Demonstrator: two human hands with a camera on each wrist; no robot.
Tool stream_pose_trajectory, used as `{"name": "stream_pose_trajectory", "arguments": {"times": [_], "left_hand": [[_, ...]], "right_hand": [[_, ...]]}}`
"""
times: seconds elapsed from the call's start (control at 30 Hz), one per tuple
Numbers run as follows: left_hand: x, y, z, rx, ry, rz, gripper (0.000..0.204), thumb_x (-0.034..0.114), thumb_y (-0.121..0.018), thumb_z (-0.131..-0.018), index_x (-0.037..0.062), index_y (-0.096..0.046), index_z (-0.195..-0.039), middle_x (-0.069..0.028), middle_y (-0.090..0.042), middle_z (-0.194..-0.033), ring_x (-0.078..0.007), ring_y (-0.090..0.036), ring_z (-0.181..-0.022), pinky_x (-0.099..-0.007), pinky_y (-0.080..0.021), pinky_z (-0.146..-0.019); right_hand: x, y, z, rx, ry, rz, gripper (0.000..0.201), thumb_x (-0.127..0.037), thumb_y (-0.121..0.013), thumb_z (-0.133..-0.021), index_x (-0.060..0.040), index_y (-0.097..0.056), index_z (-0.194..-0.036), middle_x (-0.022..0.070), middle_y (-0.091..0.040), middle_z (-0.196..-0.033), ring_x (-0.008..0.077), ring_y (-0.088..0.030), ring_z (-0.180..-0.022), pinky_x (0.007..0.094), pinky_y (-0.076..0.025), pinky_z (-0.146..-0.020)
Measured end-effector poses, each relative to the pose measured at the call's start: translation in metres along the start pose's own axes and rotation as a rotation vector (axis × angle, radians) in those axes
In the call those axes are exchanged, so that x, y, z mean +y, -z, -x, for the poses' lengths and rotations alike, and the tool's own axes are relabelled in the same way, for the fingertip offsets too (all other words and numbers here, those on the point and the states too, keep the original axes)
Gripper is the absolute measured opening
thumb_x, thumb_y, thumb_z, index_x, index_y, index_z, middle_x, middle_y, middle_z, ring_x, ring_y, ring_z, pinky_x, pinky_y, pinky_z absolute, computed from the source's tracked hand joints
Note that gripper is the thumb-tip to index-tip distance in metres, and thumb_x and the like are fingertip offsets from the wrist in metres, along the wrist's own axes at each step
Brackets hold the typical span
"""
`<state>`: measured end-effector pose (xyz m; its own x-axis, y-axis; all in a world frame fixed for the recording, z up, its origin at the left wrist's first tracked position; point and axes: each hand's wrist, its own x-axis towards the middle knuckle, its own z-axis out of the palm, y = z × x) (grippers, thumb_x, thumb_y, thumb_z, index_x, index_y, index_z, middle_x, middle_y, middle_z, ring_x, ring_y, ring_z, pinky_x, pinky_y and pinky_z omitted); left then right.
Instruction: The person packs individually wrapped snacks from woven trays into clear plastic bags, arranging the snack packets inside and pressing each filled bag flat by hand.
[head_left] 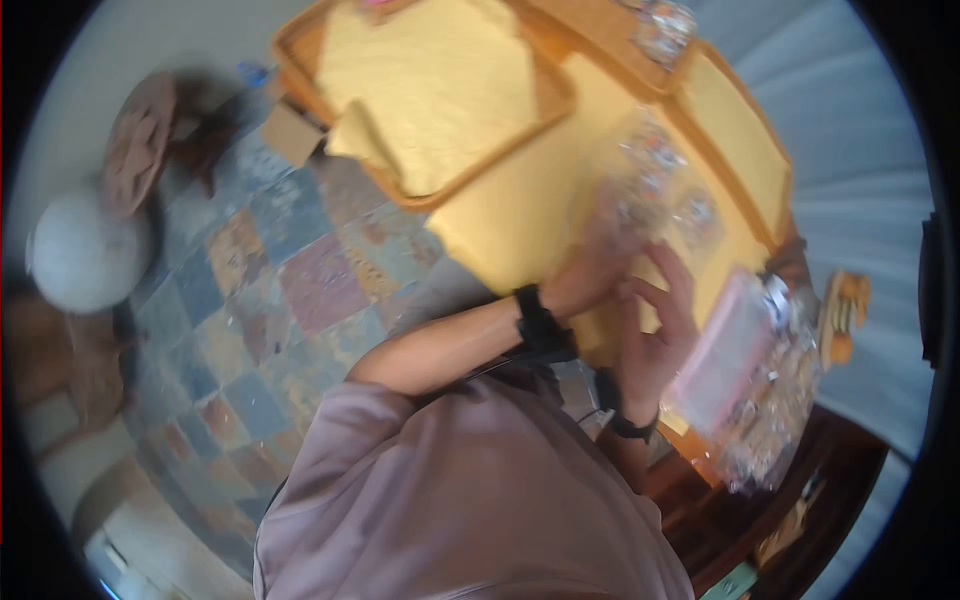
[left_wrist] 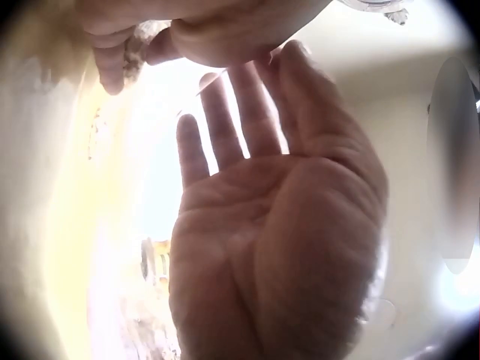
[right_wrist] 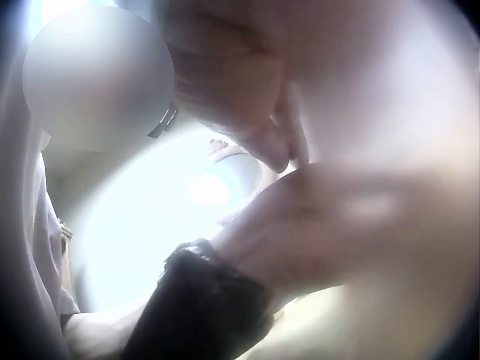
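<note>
My left hand (head_left: pixel 605 245), blurred in the head view, reaches over the yellow-covered table. In the left wrist view, the thumb and fingers of this left hand (left_wrist: pixel 217 30) curl round something small and brown. It appears to be a clear plastic packet (head_left: pixel 640 212) with brownish contents. Closer to my body, my right hand (head_left: pixel 660 340) is held beside the left wrist, empty. Its palm and spread, gently bent fingers show in the left wrist view. More small clear packets (head_left: pixel 652 145) lie beyond the left hand, and another packet (head_left: pixel 697 215) sits to its right.
Right of my hands are a pink-edged clear plastic pack (head_left: pixel 722 350) and a large clear bag (head_left: pixel 770 415) of small packets. A brown-rimmed tray (head_left: pixel 440 195) lined with yellow stands at the far left of the table. A second tray (head_left: pixel 775 195) stands at the right edge.
</note>
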<state>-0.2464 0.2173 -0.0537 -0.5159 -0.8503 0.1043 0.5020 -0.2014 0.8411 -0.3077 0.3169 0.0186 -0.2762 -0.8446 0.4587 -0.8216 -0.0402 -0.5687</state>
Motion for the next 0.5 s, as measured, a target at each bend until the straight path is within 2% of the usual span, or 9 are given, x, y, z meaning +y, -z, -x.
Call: {"name": "stream_pose_trajectory", "arguments": {"times": [0.07, 0.1, 0.17, 0.27, 0.4, 0.47, 0.5], "left_hand": [[0.006, -0.004, -0.003, 0.043, 0.102, 0.115, 0.051, 0.013, -0.060, -0.100, -0.0027, -0.034, -0.142, -0.0064, -0.051, -0.116, -0.0148, -0.050, -0.106, -0.0341, -0.046, -0.093], [-0.001, -0.010, -0.010, 0.011, 0.106, 0.131, 0.051, 0.013, -0.060, -0.100, -0.0027, -0.034, -0.142, -0.0064, -0.051, -0.116, -0.0148, -0.050, -0.106, -0.0341, -0.046, -0.093], [-0.014, -0.017, -0.022, 0.143, 0.021, 0.120, 0.034, 0.011, -0.060, -0.100, 0.0000, -0.041, -0.126, -0.0030, -0.047, -0.106, -0.0101, -0.046, -0.097, -0.0300, -0.045, -0.083], [-0.012, -0.022, -0.031, 0.110, 0.061, 0.071, 0.027, 0.010, -0.060, -0.099, 0.0012, -0.043, -0.117, -0.0040, -0.048, -0.106, -0.0098, -0.046, -0.099, -0.0268, -0.045, -0.081], [-0.028, -0.022, -0.041, 0.165, 0.053, 0.130, 0.033, 0.013, -0.065, -0.097, -0.0002, -0.044, -0.118, -0.0052, -0.050, -0.105, -0.0101, -0.049, -0.095, -0.0246, -0.046, -0.078], [-0.035, -0.019, -0.042, 0.252, 0.123, 0.035, 0.039, 0.018, -0.070, -0.095, -0.0021, -0.045, -0.118, -0.0077, -0.055, -0.105, -0.0115, -0.055, -0.093, -0.0237, -0.049, -0.074], [-0.033, -0.018, -0.043, 0.245, 0.126, 0.033, 0.039, 0.018, -0.070, -0.095, -0.0021, -0.045, -0.118, -0.0077, -0.055, -0.105, -0.0115, -0.055, -0.093, -0.0237, -0.049, -0.074]], "right_hand": [[-0.003, -0.004, -0.001, 0.032, 0.021, -0.015, 0.017, 0.006, -0.077, -0.078, -0.0018, -0.074, -0.094, 0.0181, -0.069, -0.128, 0.0398, -0.062, -0.126, 0.0493, -0.045, -0.110], [-0.004, -0.004, -0.001, 0.033, 0.023, -0.018, 0.018, 0.006, -0.078, -0.078, -0.0016, -0.075, -0.094, 0.0181, -0.069, -0.128, 0.0397, -0.061, -0.127, 0.0491, -0.045, -0.109], [-0.004, -0.004, -0.003, 0.038, 0.029, -0.015, 0.018, 0.006, -0.078, -0.078, -0.0013, -0.075, -0.095, 0.0179, -0.069, -0.127, 0.0396, -0.061, -0.128, 0.0488, -0.046, -0.108], [-0.004, -0.004, -0.005, 0.028, 0.034, -0.042, 0.019, 0.005, -0.078, -0.078, -0.0006, -0.076, -0.095, 0.0174, -0.069, -0.125, 0.0394, -0.060, -0.128, 0.0482, -0.047, -0.106], [-0.001, -0.004, -0.006, 0.024, 0.044, -0.069, 0.018, 0.005, -0.079, -0.078, -0.0004, -0.076, -0.095, 0.0167, -0.069, -0.123, 0.0391, -0.060, -0.125, 0.0472, -0.049, -0.104], [-0.001, -0.005, -0.008, 0.024, 0.044, -0.073, 0.017, 0.004, -0.079, -0.078, -0.0003, -0.076, -0.094, 0.0168, -0.069, -0.123, 0.0390, -0.061, -0.125, 0.0469, -0.049, -0.103], [0.000, -0.005, -0.009, 0.018, 0.050, -0.081, 0.016, 0.004, -0.079, -0.079, -0.0001, -0.076, -0.093, 0.0168, -0.069, -0.123, 0.0390, -0.061, -0.124, 0.0466, -0.050, -0.103]]}}
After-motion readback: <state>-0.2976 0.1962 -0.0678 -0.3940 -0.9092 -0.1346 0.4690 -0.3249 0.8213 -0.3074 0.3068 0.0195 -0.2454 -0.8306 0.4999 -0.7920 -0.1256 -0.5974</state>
